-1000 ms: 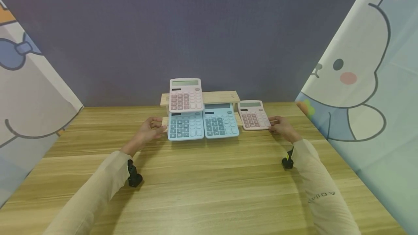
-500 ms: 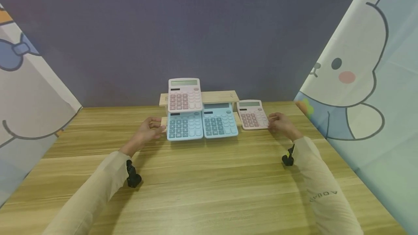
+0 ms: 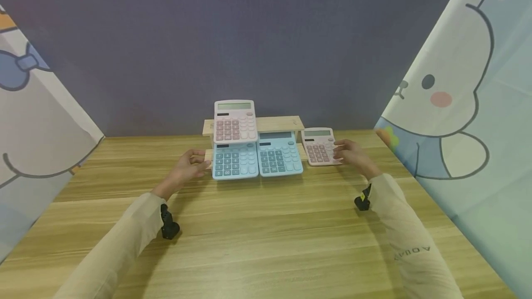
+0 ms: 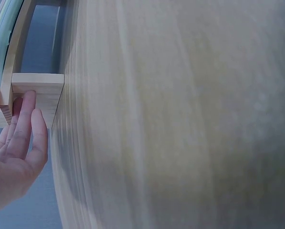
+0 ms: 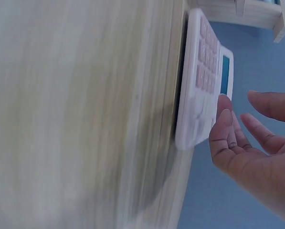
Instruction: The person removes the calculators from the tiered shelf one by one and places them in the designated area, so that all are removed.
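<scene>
A two-level wooden rack (image 3: 280,124) stands at the back of the table. My left hand (image 3: 188,168) grips the left end of its lower board, thumb on top and fingers beneath, as the left wrist view shows. To the right of the rack, a pink calculator (image 3: 317,146) lies on the table. Over that calculator's right-hand keys is my right hand (image 3: 353,157), fingers loosely bent and thumb apart, grasping nothing. Another pink calculator (image 3: 234,123) leans on the upper board at the left. Two blue calculators, one left (image 3: 235,163) and one right (image 3: 280,156), sit side by side on the lower board.
The wood-grain table (image 3: 266,234) extends toward me in front of the rack. Right behind the rack rises a dark grey partition (image 3: 266,45). Cartoon-printed panels flank the table, one on the left (image 3: 50,119) and one on the right (image 3: 465,105).
My right hand has left the pink calculator's lower right edge and moved left, up over its keys. The left hand keeps its hold on the rack, and the calculators look unmoved.
</scene>
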`<state>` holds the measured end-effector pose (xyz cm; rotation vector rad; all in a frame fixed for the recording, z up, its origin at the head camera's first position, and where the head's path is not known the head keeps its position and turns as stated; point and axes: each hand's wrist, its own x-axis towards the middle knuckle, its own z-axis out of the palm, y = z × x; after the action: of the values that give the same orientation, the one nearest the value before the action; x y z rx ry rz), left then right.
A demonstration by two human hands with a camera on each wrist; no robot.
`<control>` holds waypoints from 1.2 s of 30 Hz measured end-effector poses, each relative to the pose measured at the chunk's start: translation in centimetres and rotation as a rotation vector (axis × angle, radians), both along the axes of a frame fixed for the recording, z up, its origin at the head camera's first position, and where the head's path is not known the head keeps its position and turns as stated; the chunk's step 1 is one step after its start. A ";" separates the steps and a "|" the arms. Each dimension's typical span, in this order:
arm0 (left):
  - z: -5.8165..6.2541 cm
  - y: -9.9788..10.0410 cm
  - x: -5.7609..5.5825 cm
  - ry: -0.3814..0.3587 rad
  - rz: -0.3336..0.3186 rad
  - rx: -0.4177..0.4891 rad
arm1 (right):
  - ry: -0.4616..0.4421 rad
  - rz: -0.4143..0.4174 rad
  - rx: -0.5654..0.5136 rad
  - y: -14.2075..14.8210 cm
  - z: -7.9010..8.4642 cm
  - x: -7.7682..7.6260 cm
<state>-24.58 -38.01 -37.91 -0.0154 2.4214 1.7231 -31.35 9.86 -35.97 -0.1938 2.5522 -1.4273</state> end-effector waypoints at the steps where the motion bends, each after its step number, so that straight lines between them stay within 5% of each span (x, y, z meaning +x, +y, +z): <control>1: 0.0 0.0 0.0 0.002 -0.001 0.000 | 0.001 0.004 -0.011 -0.3 0.1 0.0; 36: -0.2 0.0 -0.2 0.001 0.005 -0.002 | 0.045 0.152 -0.189 -8.5 2.7 1.9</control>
<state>-24.81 -37.99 -38.11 -0.0209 2.4265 1.7228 -29.41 1.37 -33.26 -0.4448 2.3759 -1.6198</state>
